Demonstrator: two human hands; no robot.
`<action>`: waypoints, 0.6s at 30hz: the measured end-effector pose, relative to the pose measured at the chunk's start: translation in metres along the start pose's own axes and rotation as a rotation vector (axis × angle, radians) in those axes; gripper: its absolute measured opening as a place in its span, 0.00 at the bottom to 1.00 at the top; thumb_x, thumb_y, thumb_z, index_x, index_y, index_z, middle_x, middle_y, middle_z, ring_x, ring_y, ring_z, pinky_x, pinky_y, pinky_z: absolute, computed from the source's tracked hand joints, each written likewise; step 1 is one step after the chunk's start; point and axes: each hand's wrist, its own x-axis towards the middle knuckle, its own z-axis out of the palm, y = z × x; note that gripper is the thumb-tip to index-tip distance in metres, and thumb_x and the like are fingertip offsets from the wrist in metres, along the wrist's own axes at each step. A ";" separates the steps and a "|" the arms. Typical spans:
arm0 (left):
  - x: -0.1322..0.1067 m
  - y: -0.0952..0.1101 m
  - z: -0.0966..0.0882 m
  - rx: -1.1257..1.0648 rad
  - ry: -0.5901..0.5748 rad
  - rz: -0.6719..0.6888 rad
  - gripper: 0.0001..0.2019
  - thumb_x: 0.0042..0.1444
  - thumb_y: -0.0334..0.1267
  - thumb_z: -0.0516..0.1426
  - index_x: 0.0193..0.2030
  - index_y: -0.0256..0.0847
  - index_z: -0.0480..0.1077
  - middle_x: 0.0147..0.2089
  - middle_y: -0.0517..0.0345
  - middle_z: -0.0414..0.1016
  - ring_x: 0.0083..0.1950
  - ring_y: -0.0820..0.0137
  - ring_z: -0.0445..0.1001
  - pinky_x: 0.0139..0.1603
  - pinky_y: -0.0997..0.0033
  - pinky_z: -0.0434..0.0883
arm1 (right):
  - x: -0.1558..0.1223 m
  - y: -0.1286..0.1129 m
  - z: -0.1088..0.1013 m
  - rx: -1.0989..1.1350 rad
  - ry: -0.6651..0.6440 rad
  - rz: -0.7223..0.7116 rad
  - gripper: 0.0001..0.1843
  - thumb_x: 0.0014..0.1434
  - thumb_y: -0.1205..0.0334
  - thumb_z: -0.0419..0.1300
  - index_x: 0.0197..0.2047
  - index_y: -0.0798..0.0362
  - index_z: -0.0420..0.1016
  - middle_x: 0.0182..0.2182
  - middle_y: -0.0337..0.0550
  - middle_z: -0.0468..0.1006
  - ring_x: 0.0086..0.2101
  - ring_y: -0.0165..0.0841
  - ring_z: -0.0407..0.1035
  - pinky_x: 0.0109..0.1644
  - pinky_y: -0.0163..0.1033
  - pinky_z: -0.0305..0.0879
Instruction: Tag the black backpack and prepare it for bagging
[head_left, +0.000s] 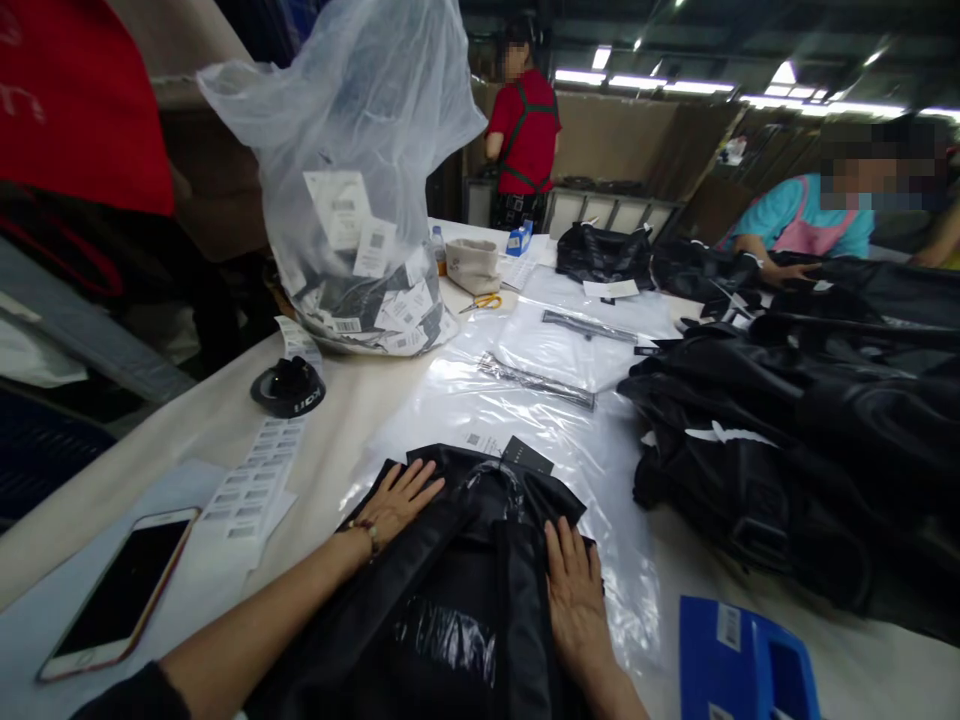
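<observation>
A black bag (450,580) lies in front of me at the table's near edge, partly on a stack of clear plastic bags (420,400). Flat on its upper left side rests my left hand (397,500), fingers stretched out. My right hand (577,590) presses on the right side of the bag, its fingers also extended. Neither hand grips anything. Clear film glints on the bag's front. A black hang tag (527,455) and a white label (480,440) show just beyond its top edge.
Left are a phone (120,590), label sheets (259,475), a black tape roll (288,387) and a plastic sack of tags (367,250). Yellow scissors (482,302) lie farther back. Black bags (787,430) pile up right, near a blue holder (742,660). Co-workers (529,135) stand beyond.
</observation>
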 end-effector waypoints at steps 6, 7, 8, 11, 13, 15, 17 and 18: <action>0.018 0.002 -0.056 -0.041 0.025 0.043 0.16 0.59 0.38 0.50 0.53 0.44 0.69 0.57 0.51 0.70 0.58 0.61 0.66 0.57 0.59 0.62 | 0.014 0.006 -0.023 0.028 -0.022 -0.008 0.23 0.66 0.57 0.41 0.60 0.52 0.61 0.57 0.49 0.67 0.54 0.42 0.62 0.56 0.53 0.54; 0.027 0.006 -0.065 -0.050 0.042 0.031 0.16 0.59 0.37 0.49 0.52 0.42 0.69 0.55 0.51 0.71 0.56 0.62 0.67 0.57 0.60 0.62 | 0.022 0.006 -0.030 0.063 -0.046 0.014 0.21 0.66 0.56 0.42 0.56 0.50 0.65 0.54 0.47 0.70 0.52 0.42 0.64 0.55 0.52 0.55; 0.037 0.013 -0.071 -0.061 0.057 0.018 0.16 0.60 0.37 0.49 0.52 0.40 0.68 0.54 0.49 0.71 0.56 0.62 0.66 0.57 0.61 0.61 | 0.032 0.005 -0.038 0.099 -0.082 0.046 0.19 0.65 0.55 0.43 0.51 0.49 0.70 0.49 0.45 0.74 0.49 0.42 0.65 0.52 0.52 0.56; 0.074 0.041 -0.077 -0.108 0.044 -0.015 0.17 0.60 0.41 0.50 0.52 0.37 0.68 0.53 0.46 0.71 0.58 0.61 0.65 0.60 0.61 0.58 | 0.069 0.002 -0.060 0.192 -0.211 0.202 0.17 0.64 0.56 0.46 0.36 0.50 0.75 0.38 0.44 0.76 0.43 0.43 0.66 0.47 0.50 0.57; 0.097 0.063 -0.071 -0.146 -0.015 -0.060 0.19 0.59 0.47 0.51 0.48 0.35 0.70 0.51 0.43 0.73 0.57 0.58 0.66 0.59 0.59 0.58 | 0.097 -0.002 -0.066 0.242 -0.262 0.292 0.15 0.62 0.58 0.48 0.37 0.51 0.75 0.39 0.46 0.75 0.44 0.43 0.65 0.49 0.49 0.56; 0.114 0.080 -0.064 -0.181 -0.077 -0.141 0.25 0.58 0.53 0.50 0.47 0.31 0.71 0.50 0.38 0.72 0.56 0.53 0.67 0.58 0.54 0.59 | 0.123 -0.003 -0.062 0.284 -0.294 0.332 0.13 0.61 0.59 0.49 0.42 0.52 0.74 0.43 0.47 0.74 0.47 0.42 0.64 0.52 0.48 0.55; 0.123 0.091 -0.061 -0.217 -0.131 -0.221 0.29 0.55 0.58 0.51 0.47 0.29 0.71 0.50 0.35 0.72 0.55 0.51 0.67 0.56 0.49 0.60 | 0.145 -0.002 -0.050 0.308 -0.344 0.352 0.14 0.62 0.60 0.49 0.42 0.53 0.74 0.43 0.49 0.74 0.47 0.43 0.64 0.51 0.49 0.56; 0.125 0.094 -0.061 -0.235 -0.155 -0.246 0.28 0.55 0.57 0.52 0.46 0.30 0.71 0.49 0.36 0.73 0.55 0.52 0.68 0.56 0.49 0.60 | 0.154 -0.001 -0.042 0.326 -0.380 0.370 0.14 0.62 0.59 0.48 0.39 0.53 0.74 0.41 0.50 0.75 0.46 0.44 0.66 0.49 0.50 0.57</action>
